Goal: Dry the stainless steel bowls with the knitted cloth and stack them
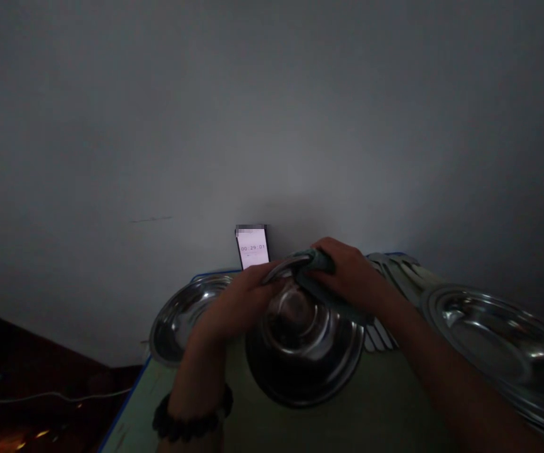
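A shiny metal bowl (295, 377) is held tilted over the table, its inside towards me. My left hand (241, 299) is closed on the bowl's far left rim, a dark beaded bracelet around that wrist. At the far rim, my right hand (349, 274) grips a grey-green cloth (321, 261), folded over the edge so that it touches the metal. Part of the cloth hangs inside the bowl. My right fingertips are partly hidden by the cloth. Whether the bowl's base touches the table cannot be made out.
Another metal bowl (172, 333) stands on the left of the green table (253, 428). Wide metal basins (498, 346) sit at the right. Slotted utensils (378, 338) lie behind my right arm. A phone (253, 245) showing a timer leans against the wall (272, 113). A white cable (59, 395) runs lower left.
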The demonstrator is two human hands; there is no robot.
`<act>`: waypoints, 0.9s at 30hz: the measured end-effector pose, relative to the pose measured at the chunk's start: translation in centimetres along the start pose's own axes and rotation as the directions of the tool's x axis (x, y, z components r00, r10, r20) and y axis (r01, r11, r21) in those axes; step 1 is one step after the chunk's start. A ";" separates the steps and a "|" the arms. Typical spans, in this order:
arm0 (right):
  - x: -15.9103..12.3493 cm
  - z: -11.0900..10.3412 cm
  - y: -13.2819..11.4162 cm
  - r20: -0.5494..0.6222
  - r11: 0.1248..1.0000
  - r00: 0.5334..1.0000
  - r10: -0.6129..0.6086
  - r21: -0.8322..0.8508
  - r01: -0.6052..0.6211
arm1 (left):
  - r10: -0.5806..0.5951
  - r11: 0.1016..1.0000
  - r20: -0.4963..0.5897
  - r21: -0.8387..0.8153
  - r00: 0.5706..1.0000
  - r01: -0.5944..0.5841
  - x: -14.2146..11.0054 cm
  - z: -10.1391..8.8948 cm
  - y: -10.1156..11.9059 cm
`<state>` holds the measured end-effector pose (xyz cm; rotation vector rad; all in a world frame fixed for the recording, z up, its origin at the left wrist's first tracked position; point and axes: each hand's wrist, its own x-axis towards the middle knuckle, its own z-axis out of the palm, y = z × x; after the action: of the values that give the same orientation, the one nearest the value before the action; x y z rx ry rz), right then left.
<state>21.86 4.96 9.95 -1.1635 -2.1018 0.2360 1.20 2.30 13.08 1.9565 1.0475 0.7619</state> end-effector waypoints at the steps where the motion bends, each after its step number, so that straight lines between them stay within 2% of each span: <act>1: 0.0 0.0 -0.1 -0.027 0.999 0.999 0.044 0.024 -0.043 | -0.004 0.999 -0.011 -0.046 1.000 0.004 0.0 0.0 -0.1; 4: 0.0 0.0 -0.4 -0.025 0.985 0.987 0.159 0.074 -0.156 | -0.003 0.987 -0.095 -0.163 0.995 -0.012 -0.1 -0.3 0.1; 8: 0.2 0.6 -0.3 0.041 0.963 0.981 0.192 0.186 -0.196 | 0.004 0.970 -0.209 -0.235 0.978 -0.054 -0.5 -1.2 0.4; 10: 0.4 1.5 -0.1 0.008 0.932 0.975 0.220 0.293 -0.213 | -0.006 0.963 -0.271 -0.260 0.963 -0.067 -0.7 -1.5 0.5; 12: 0.4 2.9 -0.2 -0.069 0.863 0.948 0.312 0.438 -0.252 | -0.010 0.959 -0.382 -0.265 0.924 -0.100 -0.7 -1.6 0.5; 14: 0.3 4.7 -0.6 -0.127 0.712 0.878 0.461 0.643 -0.281 | 0.011 0.960 -0.544 -0.230 0.839 -0.162 -0.4 -1.0 0.7; 15: 0.3 5.6 -1.0 -0.102 0.576 0.831 0.547 0.766 -0.286 | 0.026 0.961 -0.628 -0.199 0.778 -0.193 -0.1 -0.4 0.8; 17: 0.2 7.1 -1.7 0.071 0.241 0.770 0.634 0.928 -0.284 | 0.069 0.960 -0.756 -0.129 0.651 -0.250 0.7 1.2 0.9; 18: 0.2 7.6 -2.0 0.136 0.111 0.745 0.653 0.956 -0.271 | 0.087 0.955 -0.796 -0.104 0.598 -0.278 1.1 2.0 0.9; 19: 0.3 7.9 -2.1 0.178 0.013 0.729 0.661 0.968 -0.249 | 0.119 0.946 -0.818 -0.079 0.563 -0.315 1.6 2.9 0.8; 20: 0.4 7.9 -2.0 0.191 -0.040 0.717 0.671 0.974 -0.222 | 0.156 0.934 -0.833 -0.051 0.532 -0.354 2.0 3.6 0.7; 21: 0.5 7.6 -1.7 0.178 -0.051 0.711 0.680 0.979 -0.197 | 0.185 0.917 -0.847 -0.033 0.499 -0.397 2.4 4.1 0.5; 22: 0.6 7.1 -1.2 0.147 -0.022 0.710 0.688 0.983 -0.181 | 0.204 0.906 -0.851 -0.023 0.484 -0.422 2.6 4.3 0.4; 23: 0.7 6.4 -0.6 0.099 0.044 0.712 0.695 0.983 -0.180 | 0.208 0.904 -0.850 -0.023 0.485 -0.428 2.7 4.2 0.3; 25: 0.8 4.4 0.8 -0.014 0.271 0.730 0.683 0.933 -0.236 | 0.189 0.929 -0.817 -0.031 0.545 -0.369 2.4 3.2 0.4; 26: 0.8 3.3 1.4 -0.087 0.427 0.743 0.663 0.860 -0.281 | 0.174 0.951 -0.785 -0.023 0.594 -0.310 2.0 2.4 0.6; 27: 0.7 2.2 1.9 -0.143 0.586 0.782 0.607 0.745 -0.318 | 0.168 0.971 -0.735 0.009 0.657 -0.238 1.5 1.5 0.9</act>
<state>21.46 7.00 7.77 -1.1413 -1.1170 0.8924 3.45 2.73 13.24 1.7111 1.2080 1.8009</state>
